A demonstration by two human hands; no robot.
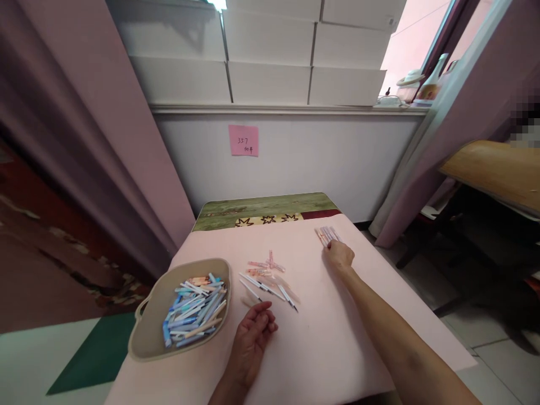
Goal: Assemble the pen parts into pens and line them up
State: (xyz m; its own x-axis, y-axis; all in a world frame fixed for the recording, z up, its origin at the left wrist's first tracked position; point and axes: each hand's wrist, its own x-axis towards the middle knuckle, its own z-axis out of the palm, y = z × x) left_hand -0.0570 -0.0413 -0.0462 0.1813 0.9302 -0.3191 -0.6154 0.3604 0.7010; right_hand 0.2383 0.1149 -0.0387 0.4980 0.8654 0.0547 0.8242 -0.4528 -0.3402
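Currently, your right hand (340, 256) is at the near end of a pen row (327, 234), far right; I cannot tell how firmly it grips. Your left hand (255, 326), loosely curled, shows nothing held, just beside loose pens (262, 287), right of the basket (145, 332). Step, presumably: lining up pens. Next move likely calls for a left-hand pinch.

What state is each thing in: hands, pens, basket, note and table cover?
Left hand: loosely curled; grip unclear.
Right hand: curled at the pen row; grip unclear.
Pen row: side by side, partly hidden.
Loose pens: scattered, some crossing.
Basket: upright, open-topped.
Basket's pens: jumbled.
Pink note: up on the wall, handwritten.
Pink cover: spread, far tabletop uncovered.
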